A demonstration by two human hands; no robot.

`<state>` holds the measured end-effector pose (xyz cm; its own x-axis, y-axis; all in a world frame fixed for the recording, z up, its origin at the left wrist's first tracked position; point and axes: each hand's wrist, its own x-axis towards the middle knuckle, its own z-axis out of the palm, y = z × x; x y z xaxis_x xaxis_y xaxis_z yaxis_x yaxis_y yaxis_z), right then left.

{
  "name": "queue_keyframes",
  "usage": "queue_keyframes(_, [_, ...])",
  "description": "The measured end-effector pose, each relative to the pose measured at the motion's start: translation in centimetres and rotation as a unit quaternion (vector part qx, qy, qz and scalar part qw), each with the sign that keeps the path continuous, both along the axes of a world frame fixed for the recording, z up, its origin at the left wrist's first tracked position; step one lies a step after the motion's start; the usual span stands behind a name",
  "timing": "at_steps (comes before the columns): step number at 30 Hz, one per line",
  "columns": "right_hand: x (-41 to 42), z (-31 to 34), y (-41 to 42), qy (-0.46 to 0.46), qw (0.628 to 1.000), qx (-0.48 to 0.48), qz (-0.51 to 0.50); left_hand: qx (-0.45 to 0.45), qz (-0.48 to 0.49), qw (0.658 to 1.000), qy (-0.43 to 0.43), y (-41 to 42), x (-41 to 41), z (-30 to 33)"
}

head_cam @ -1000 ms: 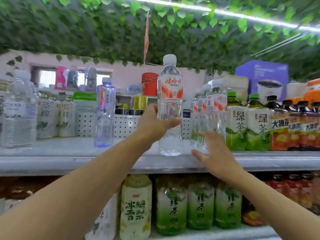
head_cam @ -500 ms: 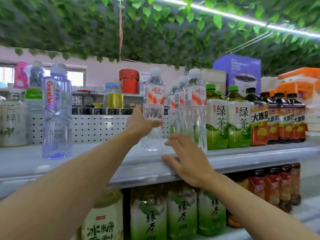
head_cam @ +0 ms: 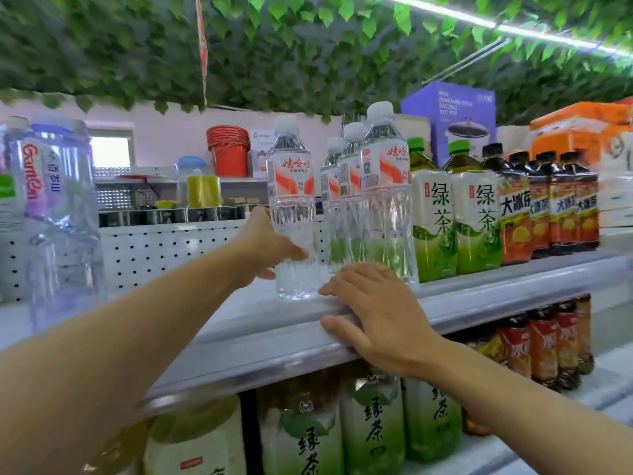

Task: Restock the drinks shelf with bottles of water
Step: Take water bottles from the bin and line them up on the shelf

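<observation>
Left hand grips 1 water bottle standing on the shelf beside 3 others. Right hand rests flat, holding nothing. Next: let go.

green tea bottles, orange bucket, leafy ceiling

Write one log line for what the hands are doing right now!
left hand: grips water bottle standing on shelf | right hand: flat on shelf edge | beside: row of water bottles | step: placing
</observation>
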<state>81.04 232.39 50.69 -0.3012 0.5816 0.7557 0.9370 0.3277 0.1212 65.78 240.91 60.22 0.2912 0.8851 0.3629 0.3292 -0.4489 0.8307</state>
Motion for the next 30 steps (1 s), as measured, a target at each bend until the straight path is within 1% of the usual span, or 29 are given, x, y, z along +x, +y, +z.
queue_keyframes(4, [0.1, 0.0, 0.2, -0.014, 1.0, 0.017, 0.0, -0.054, -0.001, 0.996, 0.075, 1.3, 0.6, 1.5])
queue_keyframes(7, [0.2, 0.0, 0.3, -0.017, 0.999, 0.029, 0.001, -0.087, 0.004, 0.992, 0.091, 3.1, 1.8, 2.1])
queue_keyframes(11, [0.3, -0.1, 0.4, -0.018, 0.999, 0.036, 0.0, -0.103, 0.021, 0.989, 0.101, 5.9, 3.5, 2.4])
queue_keyframes(14, [0.3, -0.1, 0.5, -0.015, 0.999, 0.034, 0.002, -0.103, 0.037, 0.987, 0.117, 7.7, 4.5, 2.3])
queue_keyframes(23, [0.3, 0.3, 0.2, -0.01, 1.0, 0.02, 0.008, -0.093, 0.019, 0.989, 0.113, 10.8, 7.2, 2.1])
queue_keyframes(27, [0.3, 0.4, 0.2, -0.013, 1.0, 0.006, 0.006, -0.065, 0.032, 0.992, 0.105, 11.1, 8.0, 1.8])
queue_keyframes(30, [0.2, 0.5, 0.2, -0.013, 1.0, 0.0, 0.002, -0.057, 0.018, 0.992, 0.115, 11.4, 8.4, 1.6])
